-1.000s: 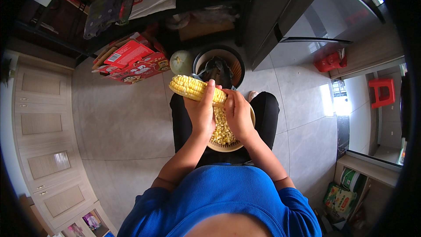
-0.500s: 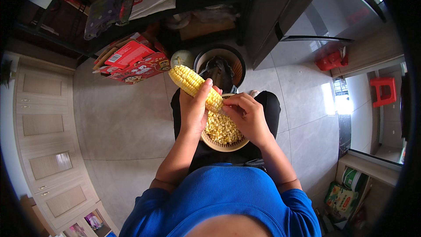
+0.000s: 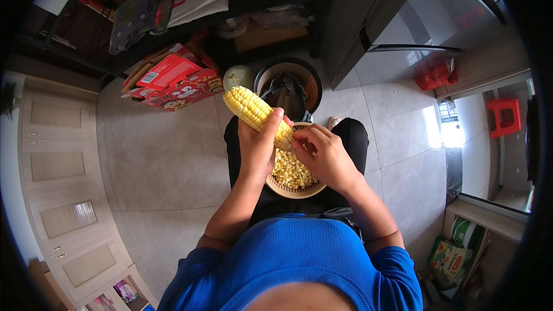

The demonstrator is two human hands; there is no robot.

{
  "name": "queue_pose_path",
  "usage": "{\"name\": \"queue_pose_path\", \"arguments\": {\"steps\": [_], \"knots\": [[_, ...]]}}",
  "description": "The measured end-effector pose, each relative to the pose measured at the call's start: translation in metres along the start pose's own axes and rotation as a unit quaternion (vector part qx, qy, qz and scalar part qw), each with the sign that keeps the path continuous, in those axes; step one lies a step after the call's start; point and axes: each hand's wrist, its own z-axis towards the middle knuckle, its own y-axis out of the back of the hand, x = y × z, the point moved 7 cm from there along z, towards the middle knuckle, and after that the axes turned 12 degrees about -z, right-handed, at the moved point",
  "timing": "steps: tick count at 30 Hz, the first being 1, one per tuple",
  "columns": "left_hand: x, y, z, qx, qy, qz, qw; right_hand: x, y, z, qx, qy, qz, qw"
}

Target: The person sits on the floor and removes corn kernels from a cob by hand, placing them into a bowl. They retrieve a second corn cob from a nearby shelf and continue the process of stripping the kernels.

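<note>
A yellow ear of corn slants over my lap, its far end pointing up and left. My left hand is wrapped round its middle, thumb along the top. At the near end of the ear, the bent fingers of my right hand press against the kernels; whether a loose kernel is between them cannot be seen. Below both hands, a round tan basket rests between my legs. Loose corn kernels fill much of it, partly covered by my hands.
Beyond my knees stands a dark-rimmed bin with a black bag. A pale round melon and a red carton are left of it. Shelves run along the back, a dark refrigerator stands right, and wooden cabinets line the left.
The ear of corn and both hands have shifted very slightly, to the right and a little downward at the far end. My grip on the ear stays the same.
</note>
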Motion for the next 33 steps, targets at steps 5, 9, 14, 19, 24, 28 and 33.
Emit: {"name": "queue_pose_path", "arguments": {"steps": [5, 9, 14, 19, 24, 28, 33], "knots": [[0.003, 0.002, 0.001, 0.01, 0.037, -0.017, 0.999, -0.009, -0.004, 0.002, 0.017, -0.014, 0.038, 0.999], [0.004, 0.003, -0.001, 0.005, 0.063, -0.033, 0.997, -0.024, -0.008, 0.0, 0.054, -0.03, 0.049, 0.997], [0.003, 0.005, 0.0, -0.015, 0.066, -0.073, 0.995, -0.04, -0.017, -0.004, 0.089, -0.169, 0.42, 0.887], [0.0, 0.006, 0.002, -0.031, 0.01, -0.041, 0.999, -0.036, -0.023, -0.009, 0.097, -0.164, 0.337, 0.922], [0.002, 0.005, 0.001, -0.023, -0.019, -0.014, 0.999, -0.005, -0.002, -0.004, -0.013, -0.053, 0.05, 0.997], [0.0, 0.0, -0.001, -0.026, -0.031, 0.006, 0.999, 0.001, -0.002, -0.008, -0.053, -0.02, -0.007, 0.998], [0.004, 0.004, 0.002, -0.023, -0.017, -0.022, 0.999, -0.007, -0.007, -0.007, -0.05, -0.025, -0.006, 0.998]]}}
